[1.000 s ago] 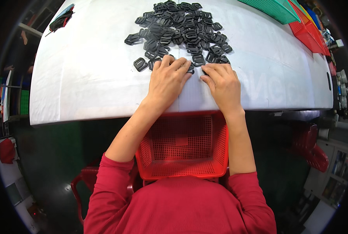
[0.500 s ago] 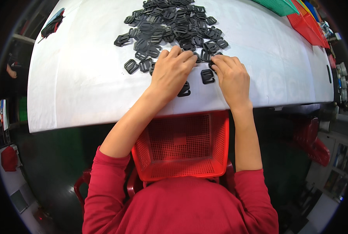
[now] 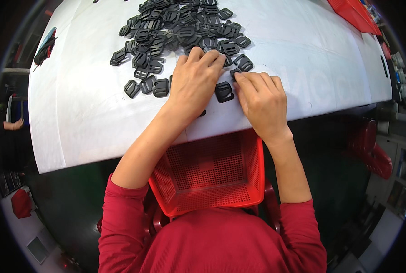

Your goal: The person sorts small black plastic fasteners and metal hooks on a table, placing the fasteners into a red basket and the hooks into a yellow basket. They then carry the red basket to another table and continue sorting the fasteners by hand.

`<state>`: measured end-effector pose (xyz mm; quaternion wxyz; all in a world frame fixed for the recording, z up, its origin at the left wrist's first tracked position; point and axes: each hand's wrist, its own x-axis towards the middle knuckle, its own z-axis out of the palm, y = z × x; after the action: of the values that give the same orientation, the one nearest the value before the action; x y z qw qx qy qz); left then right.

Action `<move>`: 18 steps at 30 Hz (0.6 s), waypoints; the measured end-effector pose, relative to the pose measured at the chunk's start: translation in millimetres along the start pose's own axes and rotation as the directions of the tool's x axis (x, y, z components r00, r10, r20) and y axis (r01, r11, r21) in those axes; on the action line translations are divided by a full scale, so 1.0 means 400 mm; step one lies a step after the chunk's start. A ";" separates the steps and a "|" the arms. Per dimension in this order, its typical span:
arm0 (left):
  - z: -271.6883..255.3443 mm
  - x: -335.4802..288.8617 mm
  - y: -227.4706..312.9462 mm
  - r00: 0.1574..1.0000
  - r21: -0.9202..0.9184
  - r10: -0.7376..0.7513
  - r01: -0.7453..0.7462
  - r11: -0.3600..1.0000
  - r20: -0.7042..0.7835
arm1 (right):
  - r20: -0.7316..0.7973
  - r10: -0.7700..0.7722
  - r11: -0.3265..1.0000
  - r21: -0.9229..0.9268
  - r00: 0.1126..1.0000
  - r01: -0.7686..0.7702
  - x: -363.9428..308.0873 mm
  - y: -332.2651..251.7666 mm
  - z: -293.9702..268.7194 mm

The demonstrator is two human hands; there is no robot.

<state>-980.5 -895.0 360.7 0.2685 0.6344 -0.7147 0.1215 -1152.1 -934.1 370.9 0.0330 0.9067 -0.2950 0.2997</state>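
A heap of black plastic buckles (image 3: 184,32) lies on the white-covered table (image 3: 303,68). At its near edge rests my left hand (image 3: 194,79), fingers bent closed over the buckles; its fingertips are hidden, so I cannot make out what they hold. To its right, my right hand (image 3: 263,102) is closed with thumb and finger on a small black buckle (image 3: 234,73), mostly covered by the fingers. A single loose buckle (image 3: 224,92) lies between the two hands. Another buckle (image 3: 203,113) shows only partly beside my left wrist.
Below the table edge, close to my body, sits a red perforated plastic basket (image 3: 207,182) with its open top toward me. A red container (image 3: 355,16) stands at the far right. A small dark bundle (image 3: 45,48) lies at the far left. Red chairs (image 3: 371,152) are beside the table.
The whole view has turned a little, so the heap appears further left. My right hand has shifted slightly away from the heap, now pinching a buckle. My left hand stays at the heap's edge.
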 end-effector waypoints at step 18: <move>-0.018 -0.024 -0.090 0.993 0.059 -0.078 0.083 0.995 -0.087 | -0.056 0.156 0.969 0.201 0.986 -0.142 0.120 0.083 0.060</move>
<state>-943.3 -889.3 355.6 0.2832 0.6650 -0.6724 0.1597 -1127.0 -992.1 374.7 -0.0688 0.8694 -0.3300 0.3611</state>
